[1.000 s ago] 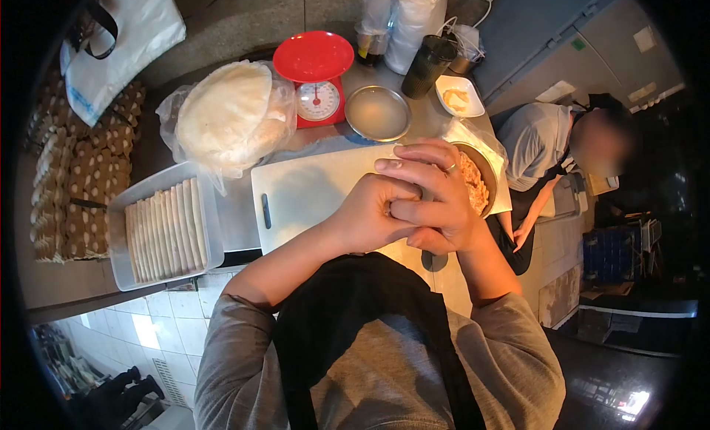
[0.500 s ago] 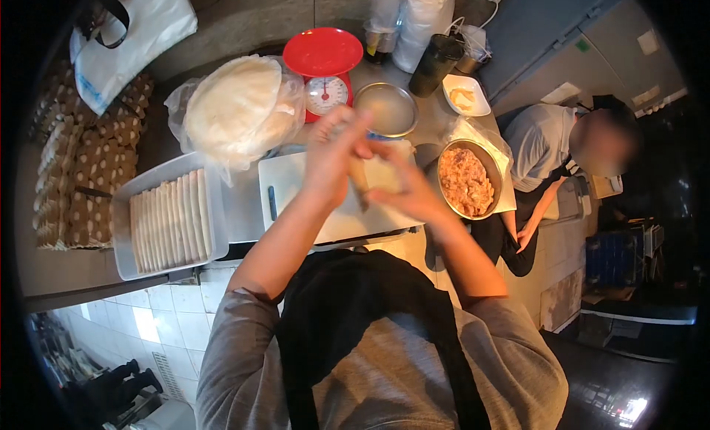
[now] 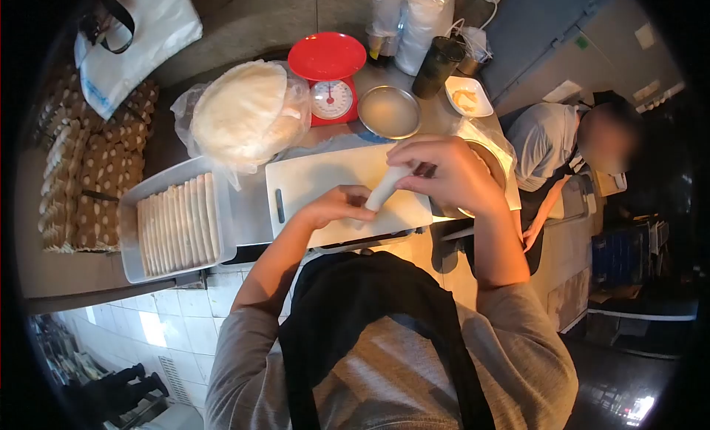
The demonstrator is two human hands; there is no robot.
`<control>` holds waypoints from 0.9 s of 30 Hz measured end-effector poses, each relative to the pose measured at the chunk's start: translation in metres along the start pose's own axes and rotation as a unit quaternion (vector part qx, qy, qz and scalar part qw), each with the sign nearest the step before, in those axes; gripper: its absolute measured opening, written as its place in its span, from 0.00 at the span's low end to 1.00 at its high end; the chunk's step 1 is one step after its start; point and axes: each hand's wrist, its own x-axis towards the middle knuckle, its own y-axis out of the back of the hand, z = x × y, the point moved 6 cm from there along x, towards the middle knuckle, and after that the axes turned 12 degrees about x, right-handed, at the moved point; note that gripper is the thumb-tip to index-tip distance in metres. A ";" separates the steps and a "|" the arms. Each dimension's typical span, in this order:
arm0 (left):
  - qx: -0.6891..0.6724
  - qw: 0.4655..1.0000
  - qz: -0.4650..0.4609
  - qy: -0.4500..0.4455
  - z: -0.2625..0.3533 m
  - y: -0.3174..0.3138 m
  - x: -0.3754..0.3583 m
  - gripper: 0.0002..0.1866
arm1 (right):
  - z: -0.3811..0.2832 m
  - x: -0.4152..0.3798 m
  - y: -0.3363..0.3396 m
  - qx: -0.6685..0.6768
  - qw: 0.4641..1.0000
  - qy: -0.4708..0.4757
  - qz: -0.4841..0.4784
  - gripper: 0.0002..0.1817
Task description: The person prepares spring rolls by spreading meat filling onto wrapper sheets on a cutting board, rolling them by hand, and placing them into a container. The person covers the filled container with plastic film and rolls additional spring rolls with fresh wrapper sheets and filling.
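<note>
A pale spring roll is held at a slant over the white cutting board. My left hand grips its lower end between thumb and fingers. Its upper end is in my right hand, the fingers curled round it. Behind my right hand and forearm, most of a metal bowl is hidden, and its filling does not show clearly. To the left, a plastic tub contains a row of several similar rolls. A stack of thin round wrappers lies on a plastic bag behind the board.
A red kitchen scale and a round metal dish stand behind the board. At the back right are a dark cylinder and a white dish. Egg trays are stacked far left. A co-worker sits at the right.
My hands have come down and apart from close together above the board. The roll now shows plainly between them, and my right arm now covers much of the filling bowl.
</note>
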 end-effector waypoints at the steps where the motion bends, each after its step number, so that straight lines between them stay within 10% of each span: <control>1: 0.067 0.997 0.036 -0.016 0.024 -0.008 0.003 0.19 | -0.001 -0.004 -0.002 0.072 0.995 -0.006 0.065 0.13; 5: 0.034 0.987 0.154 -0.040 0.069 -0.015 0.004 0.13 | 0.021 -0.038 -0.022 0.045 0.972 0.040 0.226 0.10; 13: 0.066 0.959 0.225 -0.161 0.095 -0.035 0.008 0.07 | 0.021 -0.070 -0.068 -0.224 0.933 0.162 0.230 0.29; 18: 0.151 0.936 0.257 -0.187 0.104 -0.044 0.007 0.05 | 0.005 -0.060 -0.059 -0.294 0.915 0.164 0.224 0.12; 27: 0.158 0.947 0.210 -0.184 0.122 -0.047 0.009 0.11 | 0.021 -0.069 -0.020 -0.009 0.962 0.172 0.213 0.17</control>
